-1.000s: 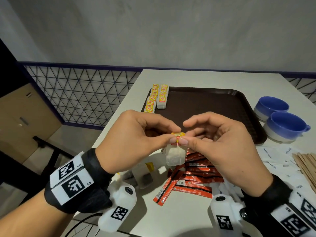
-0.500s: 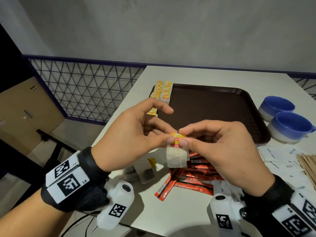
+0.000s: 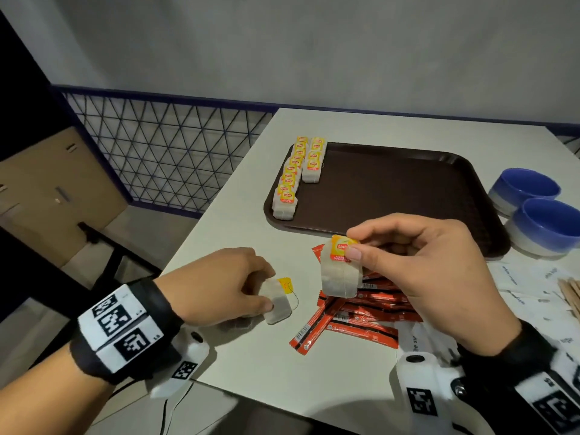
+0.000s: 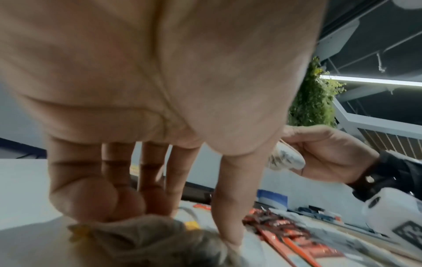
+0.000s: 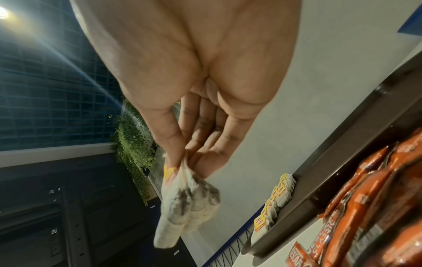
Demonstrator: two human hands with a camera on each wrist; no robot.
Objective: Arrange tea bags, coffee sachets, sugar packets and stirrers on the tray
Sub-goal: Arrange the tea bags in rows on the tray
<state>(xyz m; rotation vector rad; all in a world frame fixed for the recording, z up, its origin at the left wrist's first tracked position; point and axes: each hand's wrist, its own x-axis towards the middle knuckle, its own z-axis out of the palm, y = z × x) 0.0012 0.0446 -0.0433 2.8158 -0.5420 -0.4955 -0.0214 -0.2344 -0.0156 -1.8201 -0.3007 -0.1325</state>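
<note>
Bench (image 3: pixel 257 372): pale top, carrying all items listed.

Tray (image 3: pixel 408 189): dark brown, toward the far edge of the bench. Two rows of tea bags (image 3: pixel 296 174) with yellow tags lie overlapped along its left edge, the outer row longer than the inner; the rest of the tray floor is bare.

Right hand (image 3: pixel 420 271): raised above the bench near the tray's near edge, thumb and forefinger pinching the top of a held tea bag (image 3: pixel 340 277) over its yellow and red tag; the bag hangs down free. The right wrist view shows it (image 5: pixel 182 207) dangling from the same pinch.

Left hand (image 3: pixel 219 287): low at the near left part of the bench, fingers curled down onto a loose tea bag (image 3: pixel 277 304) that lies flat on the bench with yellow tag and string showing beside it. The left wrist view shows thumb and fingertips (image 4: pixel 128 204) set on the bag, closing on its edges.

Coffee sachets (image 3: pixel 354 312): red sticks in a loose heap on the bench, between the two hands and under the held tea bag.

Sugar packets (image 3: pixel 527 281): white, scattered toward the right edge of the bench.

Stirrers (image 3: pixel 571 293): wooden, bundled at the right edge, lying over the sugar packets.

Two blue bowls (image 3: pixel 536 208): just beside the tray's right edge, on the bench.
</note>
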